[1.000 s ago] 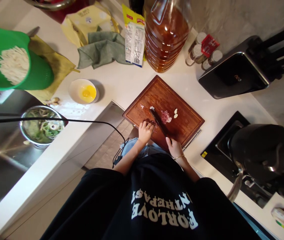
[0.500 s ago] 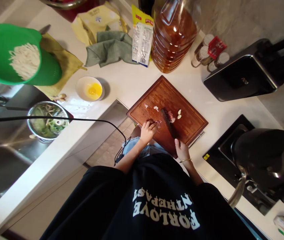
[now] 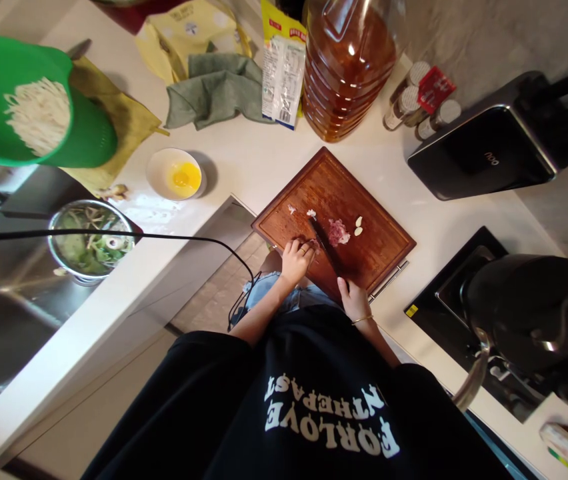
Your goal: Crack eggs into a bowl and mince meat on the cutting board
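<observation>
My right hand (image 3: 355, 301) is closed round the handle of a kitchen knife (image 3: 328, 251), whose dark blade lies across a wooden cutting board (image 3: 379, 243). Curled fingers of my left hand (image 3: 297, 261) press on a piece of reddish meat at the board's near left edge; most of that piece is hidden under them. The blade is close beside these fingertips. To the right of the blade sits a small heap of chopped meat (image 3: 339, 233). Two pale garlic cloves (image 3: 359, 227) lie beyond it, and small white bits (image 3: 311, 213) are near the knife tip.
A bowl with egg (image 3: 157, 175) stands left of the board. A green colander (image 3: 91, 137) holds white noodles. Greens fill a metal bowl (image 3: 54, 257) in the sink. Behind are a large oil bottle (image 3: 349, 80) and spice jars; a knife block and black pot (image 3: 529, 313) stand right.
The knife and my right hand have moved left, away from the chopped heap and closer to my left hand. My left hand stays nearly in place. The view has shifted slightly.
</observation>
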The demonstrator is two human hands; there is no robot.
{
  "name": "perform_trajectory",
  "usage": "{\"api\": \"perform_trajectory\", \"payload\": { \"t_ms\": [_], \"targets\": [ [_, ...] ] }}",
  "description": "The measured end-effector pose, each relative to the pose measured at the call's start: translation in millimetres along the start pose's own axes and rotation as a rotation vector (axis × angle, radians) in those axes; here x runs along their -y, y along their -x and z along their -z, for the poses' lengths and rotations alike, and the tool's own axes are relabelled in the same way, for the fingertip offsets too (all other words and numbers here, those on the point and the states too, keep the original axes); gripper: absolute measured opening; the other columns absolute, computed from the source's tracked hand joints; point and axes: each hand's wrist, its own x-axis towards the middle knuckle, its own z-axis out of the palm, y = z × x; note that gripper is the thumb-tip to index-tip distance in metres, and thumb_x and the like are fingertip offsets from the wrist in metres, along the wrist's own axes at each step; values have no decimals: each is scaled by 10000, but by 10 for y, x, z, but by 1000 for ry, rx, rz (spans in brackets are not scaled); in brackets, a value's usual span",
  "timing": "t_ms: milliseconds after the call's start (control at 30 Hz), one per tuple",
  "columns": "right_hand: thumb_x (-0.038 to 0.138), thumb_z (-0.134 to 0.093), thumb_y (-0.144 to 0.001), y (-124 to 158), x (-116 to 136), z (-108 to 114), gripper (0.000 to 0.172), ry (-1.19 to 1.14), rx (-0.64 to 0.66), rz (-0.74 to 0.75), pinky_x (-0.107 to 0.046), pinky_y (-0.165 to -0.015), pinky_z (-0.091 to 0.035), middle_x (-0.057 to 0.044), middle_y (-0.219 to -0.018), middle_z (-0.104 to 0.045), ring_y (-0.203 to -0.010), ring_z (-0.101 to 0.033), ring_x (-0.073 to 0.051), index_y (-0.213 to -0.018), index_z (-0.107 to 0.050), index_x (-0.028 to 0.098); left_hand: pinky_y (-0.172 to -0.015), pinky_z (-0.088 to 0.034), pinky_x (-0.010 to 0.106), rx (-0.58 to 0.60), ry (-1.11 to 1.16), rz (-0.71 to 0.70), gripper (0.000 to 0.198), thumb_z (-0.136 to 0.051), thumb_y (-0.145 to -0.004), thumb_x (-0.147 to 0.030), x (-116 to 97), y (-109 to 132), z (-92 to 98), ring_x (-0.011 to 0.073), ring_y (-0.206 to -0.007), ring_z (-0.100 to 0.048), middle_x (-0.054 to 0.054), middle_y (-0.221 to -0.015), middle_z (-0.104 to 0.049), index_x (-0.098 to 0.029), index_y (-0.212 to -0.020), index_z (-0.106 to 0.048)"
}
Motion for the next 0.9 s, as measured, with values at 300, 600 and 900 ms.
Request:
{"api": "perform_trajectory", "payload": {
  "t_ms": [300,600,900],
  "targets": [
    [508,-279,-924,238,-159,74,520,125,55,-86,-261,-550,-343,-117,-694,-680,-623,-629,-212,-915,-662,158,-825,-359,415,-4,-14,18,283,-398,-915,-280,-3,-14,24,262,-1025,-501,88,-1043,-658,-212,-1012,-655],
    [535,-217,-925,159,-235,15,599,-140,-67,-77,-266,-624,-396,-127,-789,-693,-720,-638,-214,-900,-676,150,-834,-369,413,23,15,-28,289,-412,-911,-292,26,59,34,249,-1051,-491,84,-1095,-650,-231,-1072,-644],
    [518,-247,-924,136,-34,41,548,-75,-50,1,-288,-656,-425,-126,-846,-698,-789,-646,-239,-973,-665,169,-880,-359,413,-48,23,-34,280,-426,-907,-313,45,100,34,248,-1071,-487,74,-1098,-646,-226,-1047,-652]
  ]
}}
